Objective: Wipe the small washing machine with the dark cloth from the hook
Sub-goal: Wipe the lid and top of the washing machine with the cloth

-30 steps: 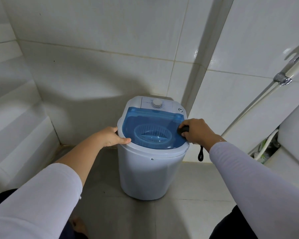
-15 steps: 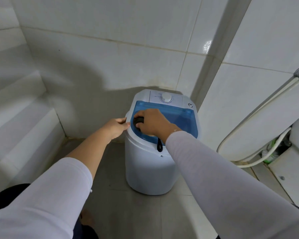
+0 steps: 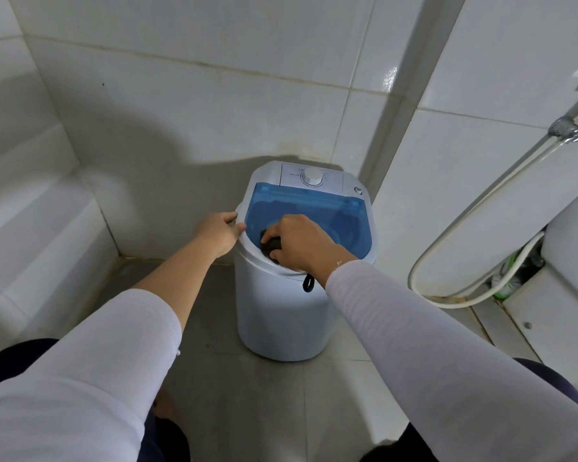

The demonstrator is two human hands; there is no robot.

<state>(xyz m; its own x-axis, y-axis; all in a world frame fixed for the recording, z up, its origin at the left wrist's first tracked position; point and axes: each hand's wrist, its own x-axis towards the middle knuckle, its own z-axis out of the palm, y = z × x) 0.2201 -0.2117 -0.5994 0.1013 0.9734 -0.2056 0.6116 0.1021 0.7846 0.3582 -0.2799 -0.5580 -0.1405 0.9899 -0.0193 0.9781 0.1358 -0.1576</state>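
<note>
Blue translucent plastic, the lid (image 3: 317,211) of the small white washing machine (image 3: 281,315), lies under the right hand (image 3: 301,243), whose curled fingers press the bunched dark cloth (image 3: 271,249) at its near-left edge, the unwiped span stretching away rightward, while the left hand (image 3: 219,233) grips the left rim.

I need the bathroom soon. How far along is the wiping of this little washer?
Done: the dark cloth is in the right hand. In hand: it presses on the blue lid while the left hand grips the rim. Left: the white body.
</note>
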